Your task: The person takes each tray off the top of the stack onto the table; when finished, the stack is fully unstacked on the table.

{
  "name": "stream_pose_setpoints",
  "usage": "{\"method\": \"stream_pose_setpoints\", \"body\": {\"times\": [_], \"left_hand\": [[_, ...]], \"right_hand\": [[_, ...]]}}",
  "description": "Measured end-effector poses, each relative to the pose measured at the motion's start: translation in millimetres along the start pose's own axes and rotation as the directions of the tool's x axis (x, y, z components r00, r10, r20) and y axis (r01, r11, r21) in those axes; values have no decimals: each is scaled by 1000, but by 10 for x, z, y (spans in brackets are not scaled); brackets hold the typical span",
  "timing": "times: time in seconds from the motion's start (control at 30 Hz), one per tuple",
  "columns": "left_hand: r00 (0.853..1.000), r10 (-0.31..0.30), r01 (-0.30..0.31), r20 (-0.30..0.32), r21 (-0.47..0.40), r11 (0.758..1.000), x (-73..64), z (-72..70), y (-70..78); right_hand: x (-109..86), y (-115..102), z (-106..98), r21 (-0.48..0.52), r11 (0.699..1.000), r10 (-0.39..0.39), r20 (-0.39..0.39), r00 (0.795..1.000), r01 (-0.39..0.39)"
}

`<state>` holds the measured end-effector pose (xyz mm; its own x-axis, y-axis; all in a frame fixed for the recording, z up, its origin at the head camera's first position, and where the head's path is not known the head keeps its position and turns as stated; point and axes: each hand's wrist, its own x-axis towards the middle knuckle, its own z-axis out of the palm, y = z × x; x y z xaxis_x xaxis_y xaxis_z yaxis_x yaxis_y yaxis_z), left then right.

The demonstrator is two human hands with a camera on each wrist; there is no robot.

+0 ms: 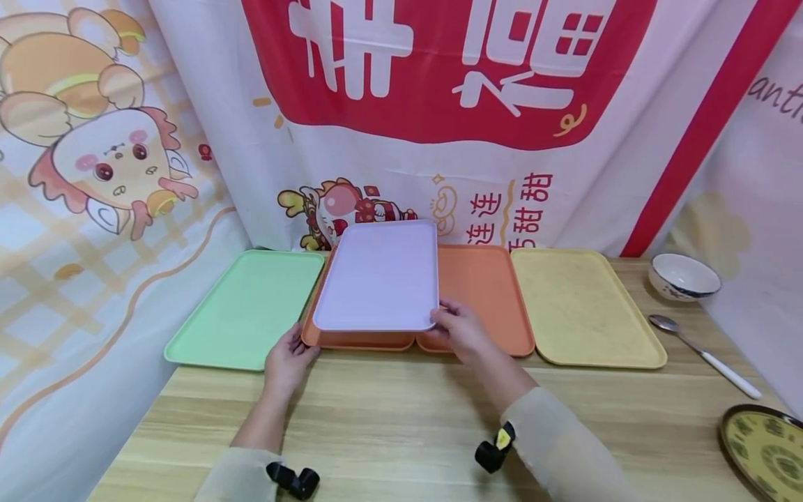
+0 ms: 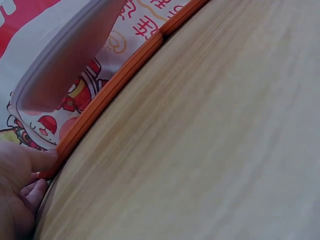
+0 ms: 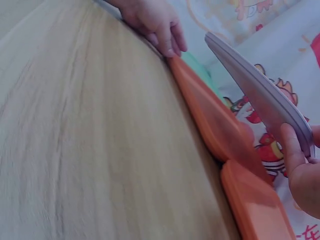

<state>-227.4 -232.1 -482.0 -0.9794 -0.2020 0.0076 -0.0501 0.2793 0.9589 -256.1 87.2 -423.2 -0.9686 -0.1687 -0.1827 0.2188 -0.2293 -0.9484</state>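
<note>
My right hand (image 1: 463,332) grips a lavender tray (image 1: 379,279) by its near right corner. That tray is raised and tilted over the left orange tray (image 1: 364,341), covering most of it in the head view. In the right wrist view, a finger (image 3: 292,145) lies along the lavender tray's underside. My left hand (image 1: 288,359) pinches the near left corner of the left orange tray, with the thumb and fingers around its rim (image 2: 107,95) in the left wrist view. Right beside it lies a second orange tray (image 1: 482,300).
A green tray (image 1: 251,307) lies at the left and a yellow tray (image 1: 586,307) right of the orange ones. Farther right are a white bowl (image 1: 684,277), a white-handled spoon (image 1: 705,355) and a patterned plate (image 1: 768,446). Printed cloth (image 1: 389,160) hangs behind the wooden table (image 1: 389,425).
</note>
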Motion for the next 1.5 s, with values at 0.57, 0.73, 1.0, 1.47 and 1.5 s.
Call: {"method": "stream_pose_setpoints", "body": {"times": [0.57,0.73,1.0,1.47,1.5], "left_hand": [[1000,-29,29,3,27,999,-10,-1,19],[999,-33,32,6,30,999,-13,-7,17],[999,-33,33,3,31,999,-21,-6,22],[1000,-21,21,3,44,999,-22,-11,8],[1000,-22,22,1,42,999,-21,-12,7]], "right_hand": [[-498,-627,-1090,-121,985,-120,40,992,124],[-614,-729,-1475,-92,983,-157,24,987,159],[-717,-823,-1788,-149,981,-131,-41,990,124],[-746,-832,-1849,-516,856,-34,16,999,37],[-746,-825,-1854,-524,851,-34,30,999,45]]}}
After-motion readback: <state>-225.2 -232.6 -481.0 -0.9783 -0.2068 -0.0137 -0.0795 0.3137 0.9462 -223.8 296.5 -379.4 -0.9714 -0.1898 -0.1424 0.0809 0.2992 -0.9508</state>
